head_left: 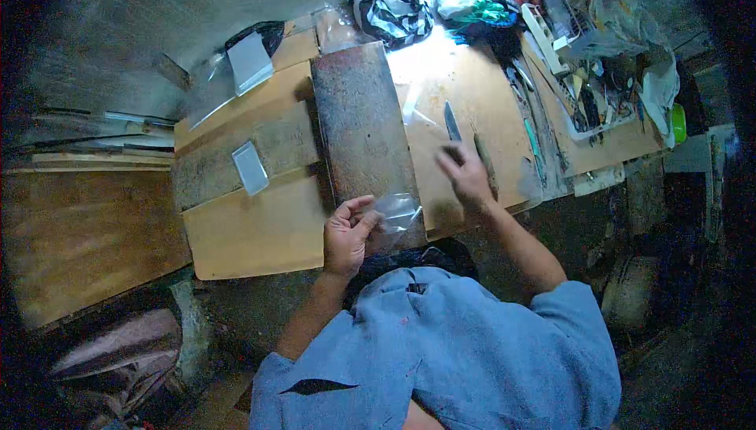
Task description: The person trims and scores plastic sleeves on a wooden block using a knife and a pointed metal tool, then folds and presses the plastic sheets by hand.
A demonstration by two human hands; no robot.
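My left hand (344, 233) pinches a clear plastic piece (400, 216), a bag or film, over the near end of a dark worn board (364, 123). My right hand (466, 176) is over the light tabletop to the right of the board, its fingers smeared by motion. Just beyond those fingers lies a knife (451, 120), its blade pointing away from me. Whether the right hand touches the knife I cannot tell. On the left part of the table rests a small clear, flat rectangular packet or tray (250, 168).
A stack of white sheets (250, 62) lies at the far left. Striped plastic bags (391, 11) and cloths sit at the back. To the right are a tray of tools (598, 107), a white power strip (543, 38) and a green container (679, 124). Wood panels (94, 233) stand left.
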